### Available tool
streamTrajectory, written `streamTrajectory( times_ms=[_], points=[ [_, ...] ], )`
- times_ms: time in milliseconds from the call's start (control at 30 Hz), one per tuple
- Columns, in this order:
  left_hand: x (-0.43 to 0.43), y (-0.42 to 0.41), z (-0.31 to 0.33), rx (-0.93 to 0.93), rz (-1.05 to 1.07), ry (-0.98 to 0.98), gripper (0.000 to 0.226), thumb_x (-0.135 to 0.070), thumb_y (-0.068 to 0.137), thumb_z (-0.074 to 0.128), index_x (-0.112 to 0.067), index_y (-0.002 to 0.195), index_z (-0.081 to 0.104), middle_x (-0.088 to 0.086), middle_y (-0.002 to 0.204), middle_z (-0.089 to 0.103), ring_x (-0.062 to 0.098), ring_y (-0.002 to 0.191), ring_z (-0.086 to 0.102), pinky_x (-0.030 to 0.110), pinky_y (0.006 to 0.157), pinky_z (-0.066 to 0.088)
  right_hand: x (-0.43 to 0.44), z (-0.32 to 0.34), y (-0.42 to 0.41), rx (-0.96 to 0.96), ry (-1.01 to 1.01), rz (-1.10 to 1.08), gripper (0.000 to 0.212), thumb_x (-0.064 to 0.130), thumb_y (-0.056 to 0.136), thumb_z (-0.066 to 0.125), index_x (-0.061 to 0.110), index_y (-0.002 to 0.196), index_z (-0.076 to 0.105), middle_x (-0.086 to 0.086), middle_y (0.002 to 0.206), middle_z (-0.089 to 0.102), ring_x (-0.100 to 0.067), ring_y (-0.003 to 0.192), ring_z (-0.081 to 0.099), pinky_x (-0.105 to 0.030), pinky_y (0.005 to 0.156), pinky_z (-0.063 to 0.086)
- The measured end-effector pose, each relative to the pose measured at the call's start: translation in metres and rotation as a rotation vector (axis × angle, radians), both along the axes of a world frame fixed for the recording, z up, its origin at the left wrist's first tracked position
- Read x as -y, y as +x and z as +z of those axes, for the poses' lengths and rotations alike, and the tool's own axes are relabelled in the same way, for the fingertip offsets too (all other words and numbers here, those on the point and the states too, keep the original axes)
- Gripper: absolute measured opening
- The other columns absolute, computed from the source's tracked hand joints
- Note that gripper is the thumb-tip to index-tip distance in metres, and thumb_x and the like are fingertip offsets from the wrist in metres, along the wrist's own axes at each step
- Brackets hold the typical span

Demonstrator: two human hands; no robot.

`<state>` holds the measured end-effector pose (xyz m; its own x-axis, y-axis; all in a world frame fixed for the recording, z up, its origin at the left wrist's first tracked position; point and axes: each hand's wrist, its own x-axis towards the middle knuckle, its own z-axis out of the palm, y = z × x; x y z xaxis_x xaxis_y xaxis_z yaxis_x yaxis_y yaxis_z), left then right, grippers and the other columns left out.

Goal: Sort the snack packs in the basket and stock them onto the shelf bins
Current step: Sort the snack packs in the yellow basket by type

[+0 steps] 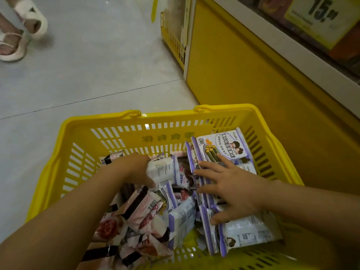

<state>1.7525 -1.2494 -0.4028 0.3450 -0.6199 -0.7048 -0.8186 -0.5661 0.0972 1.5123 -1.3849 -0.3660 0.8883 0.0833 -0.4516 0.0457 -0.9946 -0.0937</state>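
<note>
Left hand (135, 169) grips white pack (160, 170) — shelf tag (319, 16) reads "15".

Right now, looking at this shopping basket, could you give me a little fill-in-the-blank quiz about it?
The plastic basket is coloured ___.
The left hand grips a white pack, while the right hand rests, fingers spread, on stacked packs edged in ___.
The pink packs are heaped on the person's ___ side of the basket.
The price sign reads ___.
Missing words: yellow; purple; left; 15.
</note>
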Motion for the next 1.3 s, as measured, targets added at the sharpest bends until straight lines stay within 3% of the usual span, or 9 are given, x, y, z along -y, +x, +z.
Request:
streamTrajectory(
  times_ms=[200,300,367,533,633,800,1000,1167,1300],
  points=[
    [-0.005,0.003,0.047,0.122,-0.019,-0.169,0.061,-0.044,0.076,0.074,-0.032,0.129,0.046,-0.008,0.102,0.059,0.01,0.084,0.051,0.024,0.061,0.039,0.003,0.011,-0.002,0.06,0.013,0.016,0.079,0.081,0.08,0.028,0.031,0.138,0.047,0.001,0.16,0.012,-0.015,0.147,-0.011,-0.049,0.112,-0.02],
    [-0.003,0.011,0.088,0.124,-0.037,-0.324,0.061,-0.04,0.073,0.076,-0.034,0.126,0.047,-0.009,0.095,0.053,0.013,0.083,0.053,0.027,0.065,0.041,0.012,0.032,-0.002,0.264,0.032,-0.075,0.059,0.067,0.086,0.033,0.027,0.117,0.064,0.002,0.14,0.049,-0.018,0.14,0.028,-0.053,0.118,0.012],
    [0.004,0.011,0.113,0.022,-0.011,-0.437,0.058,-0.045,0.071,0.077,-0.04,0.121,0.049,-0.011,0.098,0.056,0.012,0.081,0.06,0.026,0.063,0.046,0.023,0.048,-0.003,0.534,0.08,-0.211,0.042,0.049,0.09,0.042,0.019,0.102,0.069,0.001,0.112,0.064,-0.021,0.115,0.053,-0.045,0.101,0.037],
    [0.051,-0.026,0.131,-0.444,-0.06,-0.555,0.039,-0.049,0.069,0.079,-0.032,0.1,0.063,-0.013,0.094,0.069,0.006,0.083,0.068,0.027,0.072,0.056,0.045,0.079,-0.006,0.924,0.04,-0.471,0.025,0.025,0.09,0.045,0.009,0.095,0.063,-0.005,0.093,0.061,-0.024,0.09,0.051,-0.035,0.076,0.033],
    [0.089,-0.051,0.114,-0.417,-0.148,-0.576,0.022,-0.048,0.076,0.076,-0.035,0.09,0.063,-0.015,0.088,0.067,0.004,0.081,0.064,0.022,0.067,0.048,0.047,0.079,-0.012,0.885,0.032,-0.51,0.026,0.025,0.088,0.044,0.01,0.099,0.062,-0.005,0.098,0.059,-0.024,0.093,0.051,-0.037,0.079,0.035],
    [0.113,-0.067,0.073,-0.217,-0.063,-0.827,0.05,-0.032,0.085,0.072,-0.021,0.131,0.056,-0.001,0.13,0.058,0.015,0.116,0.055,0.027,0.092,0.043,0.048,0.061,-0.021,0.582,-0.066,-0.47,0.038,0.034,0.087,0.056,0.021,0.123,0.057,-0.004,0.134,0.049,-0.02,0.124,0.039,-0.033,0.103,0.025],
    [0.081,-0.063,0.04,-0.13,0.158,-1.203,0.012,-0.019,0.088,0.067,-0.021,0.1,0.065,-0.008,0.096,0.059,0.012,0.091,0.059,0.025,0.076,0.047,0.052,0.032,-0.014,0.268,-0.227,-0.318,0.08,0.065,0.081,0.052,0.033,0.147,0.019,-0.002,0.159,0.013,-0.023,0.146,0.011,-0.046,0.119,0.005],
    [0.064,-0.053,0.023,-0.189,0.375,-0.779,0.032,-0.035,0.099,0.045,-0.012,0.088,0.064,0.001,0.085,0.068,0.019,0.081,0.064,0.036,0.067,0.051,0.05,0.029,0.005,0.335,-0.284,-0.344,0.071,0.05,0.08,0.063,0.028,0.14,0.033,-0.006,0.153,0.029,-0.027,0.138,0.026,-0.044,0.113,0.017],
    [0.065,-0.064,0.025,-0.375,0.297,-0.817,0.032,-0.032,0.1,0.045,-0.014,0.086,0.067,0.009,0.084,0.068,0.026,0.083,0.063,0.043,0.075,0.05,0.04,0.024,0.014,0.348,-0.199,-0.219,0.082,0.05,0.083,0.061,0.032,0.149,0.016,-0.008,0.158,0.019,-0.028,0.142,0.02,-0.046,0.116,0.012]
  ],
)
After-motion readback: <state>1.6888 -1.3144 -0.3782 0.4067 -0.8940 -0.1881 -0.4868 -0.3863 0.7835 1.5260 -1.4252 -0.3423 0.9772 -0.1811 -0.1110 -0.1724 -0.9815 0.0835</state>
